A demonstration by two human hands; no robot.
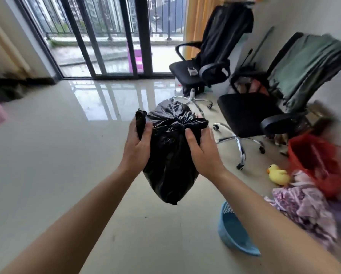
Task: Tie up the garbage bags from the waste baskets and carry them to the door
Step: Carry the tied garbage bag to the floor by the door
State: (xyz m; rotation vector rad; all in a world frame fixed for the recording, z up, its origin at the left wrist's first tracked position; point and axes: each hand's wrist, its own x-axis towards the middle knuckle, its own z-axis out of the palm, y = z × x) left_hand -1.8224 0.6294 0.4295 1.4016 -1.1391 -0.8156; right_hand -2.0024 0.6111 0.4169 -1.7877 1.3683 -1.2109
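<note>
A full black garbage bag (169, 161) hangs in the air in front of me, its top gathered into a knot near the middle. My left hand (136, 149) grips one loose tail of the bag's top at the left. My right hand (201, 153) grips the other tail at the right of the knot. A blue plastic waste basket (235, 232) with no bag in it lies below the bag on the floor, under my right forearm.
Two black office chairs (205, 70) (250, 115) stand at the right, one draped with green cloth. A red bucket (314, 161), a yellow toy duck (278, 175) and patterned cloth (304, 210) lie at the right. Glass balcony doors (106, 36) are ahead across glossy tiled floor (66, 155).
</note>
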